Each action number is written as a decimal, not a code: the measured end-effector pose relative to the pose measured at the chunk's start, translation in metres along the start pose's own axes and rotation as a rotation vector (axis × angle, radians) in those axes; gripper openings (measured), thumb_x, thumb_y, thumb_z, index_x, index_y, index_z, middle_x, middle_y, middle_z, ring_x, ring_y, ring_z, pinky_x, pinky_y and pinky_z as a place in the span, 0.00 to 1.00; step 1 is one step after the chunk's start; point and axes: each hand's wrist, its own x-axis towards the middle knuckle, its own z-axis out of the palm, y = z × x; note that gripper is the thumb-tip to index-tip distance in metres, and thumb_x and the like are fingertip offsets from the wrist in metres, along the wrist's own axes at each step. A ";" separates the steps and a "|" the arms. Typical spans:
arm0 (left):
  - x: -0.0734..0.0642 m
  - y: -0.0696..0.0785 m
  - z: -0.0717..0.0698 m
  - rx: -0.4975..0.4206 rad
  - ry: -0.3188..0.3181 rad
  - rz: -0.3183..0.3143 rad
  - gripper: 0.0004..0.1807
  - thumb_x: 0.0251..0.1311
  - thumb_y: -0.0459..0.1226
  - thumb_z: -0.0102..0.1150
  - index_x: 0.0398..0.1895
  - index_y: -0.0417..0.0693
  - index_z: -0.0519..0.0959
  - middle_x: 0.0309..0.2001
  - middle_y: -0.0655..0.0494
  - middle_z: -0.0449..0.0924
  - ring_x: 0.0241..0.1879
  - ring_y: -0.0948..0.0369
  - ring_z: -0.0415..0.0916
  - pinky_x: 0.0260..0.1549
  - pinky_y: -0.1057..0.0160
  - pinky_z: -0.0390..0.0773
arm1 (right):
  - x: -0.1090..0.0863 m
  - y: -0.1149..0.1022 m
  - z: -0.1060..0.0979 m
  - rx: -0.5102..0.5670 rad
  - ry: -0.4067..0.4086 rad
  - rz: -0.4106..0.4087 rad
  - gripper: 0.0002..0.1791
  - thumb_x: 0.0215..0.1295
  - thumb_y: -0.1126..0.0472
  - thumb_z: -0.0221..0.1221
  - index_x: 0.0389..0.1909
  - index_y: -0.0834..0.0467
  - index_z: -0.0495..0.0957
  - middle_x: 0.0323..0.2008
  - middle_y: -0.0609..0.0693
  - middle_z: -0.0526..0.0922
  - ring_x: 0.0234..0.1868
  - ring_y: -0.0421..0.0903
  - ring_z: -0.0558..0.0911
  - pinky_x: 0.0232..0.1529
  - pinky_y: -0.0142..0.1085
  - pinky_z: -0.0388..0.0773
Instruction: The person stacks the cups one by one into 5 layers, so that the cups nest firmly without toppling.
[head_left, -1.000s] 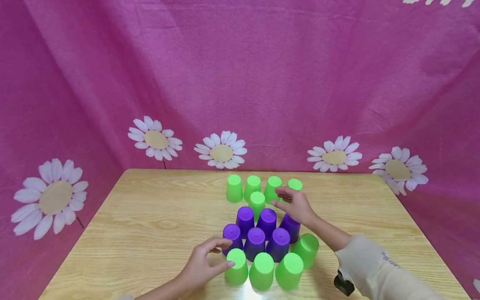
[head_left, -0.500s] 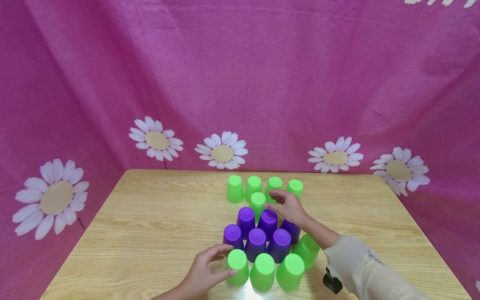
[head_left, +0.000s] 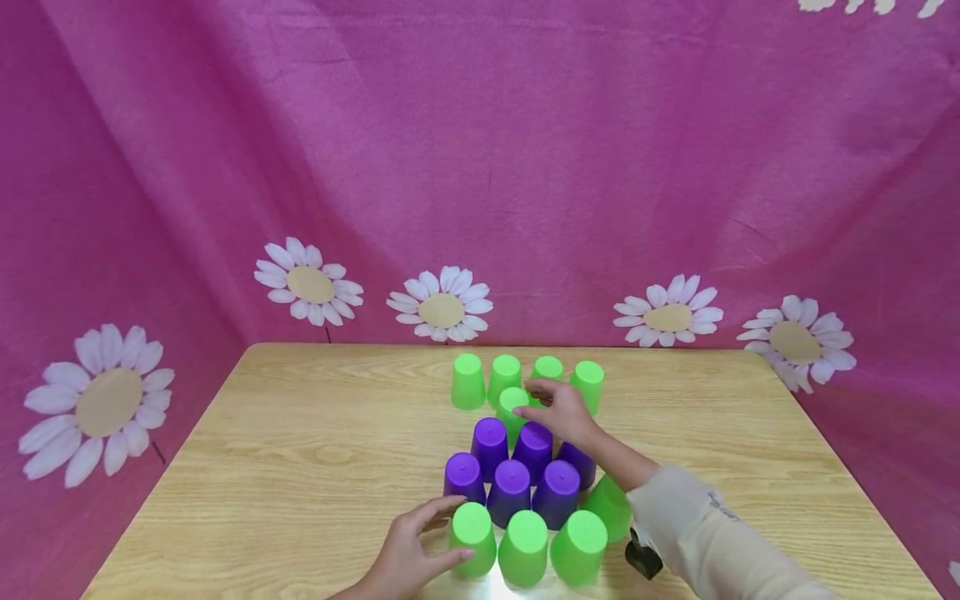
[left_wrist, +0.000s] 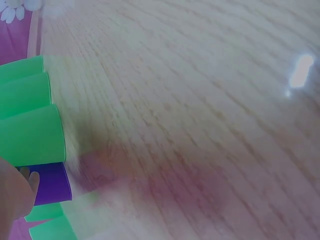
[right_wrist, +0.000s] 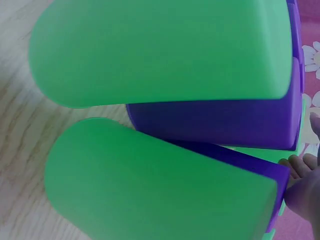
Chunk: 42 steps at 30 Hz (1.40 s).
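Note:
Upside-down green and purple plastic cups stand close together on a wooden table. In the head view my left hand [head_left: 405, 550] curves round the front-left green cup [head_left: 474, 537], thumb in front and fingers behind its left side. Farther back, my right hand [head_left: 566, 414] reaches over the purple cups [head_left: 534, 446]. Its thumb and fingers curve round the right side of the single green cup [head_left: 511, 402] that stands before the back row. The left wrist view catches part of my left hand [left_wrist: 15, 192] at its edge; in the right wrist view my right hand [right_wrist: 306, 192] is largely cut off.
A row of green cups [head_left: 468, 385] stands at the back. More green cups [head_left: 523, 550] stand along the front, one [head_left: 609, 508] under my right forearm. The wooden tabletop [head_left: 315, 450] meets a pink cloth with daisies [head_left: 487, 208] behind.
My right hand has moved left from the back-right cups to the single green cup. My left hand has come lower and closer round the front-left green cup. The cups stand as before.

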 end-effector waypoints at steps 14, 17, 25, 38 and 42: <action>-0.003 -0.002 0.003 0.010 0.002 0.047 0.29 0.49 0.40 0.68 0.54 0.37 0.72 0.48 0.43 0.80 0.48 0.62 0.78 0.47 0.58 0.80 | 0.010 -0.002 0.004 -0.090 -0.031 -0.022 0.23 0.48 0.66 0.67 0.45 0.73 0.77 0.42 0.67 0.82 0.44 0.60 0.81 0.46 0.45 0.80; -0.004 -0.003 0.004 0.012 0.006 0.051 0.29 0.49 0.40 0.68 0.54 0.37 0.72 0.48 0.43 0.80 0.48 0.61 0.78 0.47 0.58 0.80 | 0.012 0.000 0.006 -0.100 -0.038 -0.040 0.23 0.48 0.65 0.68 0.45 0.73 0.77 0.40 0.66 0.83 0.42 0.58 0.82 0.44 0.44 0.81; -0.005 -0.006 0.007 0.009 0.027 0.060 0.29 0.48 0.40 0.68 0.53 0.36 0.72 0.48 0.42 0.80 0.49 0.60 0.78 0.48 0.59 0.79 | 0.013 0.002 0.007 -0.143 -0.077 -0.041 0.22 0.47 0.64 0.69 0.43 0.69 0.79 0.36 0.60 0.84 0.36 0.50 0.82 0.37 0.34 0.79; -0.005 -0.007 0.011 0.000 0.046 0.011 0.29 0.45 0.39 0.70 0.51 0.37 0.73 0.47 0.44 0.81 0.47 0.64 0.79 0.48 0.63 0.79 | 0.011 -0.002 0.005 -0.138 -0.093 -0.009 0.23 0.47 0.66 0.69 0.45 0.71 0.77 0.36 0.62 0.84 0.38 0.52 0.82 0.39 0.38 0.81; -0.005 -0.008 0.010 0.027 0.062 0.023 0.28 0.44 0.40 0.71 0.50 0.39 0.74 0.45 0.46 0.82 0.46 0.64 0.79 0.48 0.62 0.79 | 0.008 -0.003 0.002 -0.103 -0.079 0.003 0.24 0.47 0.67 0.68 0.47 0.72 0.76 0.38 0.64 0.83 0.39 0.55 0.82 0.41 0.41 0.81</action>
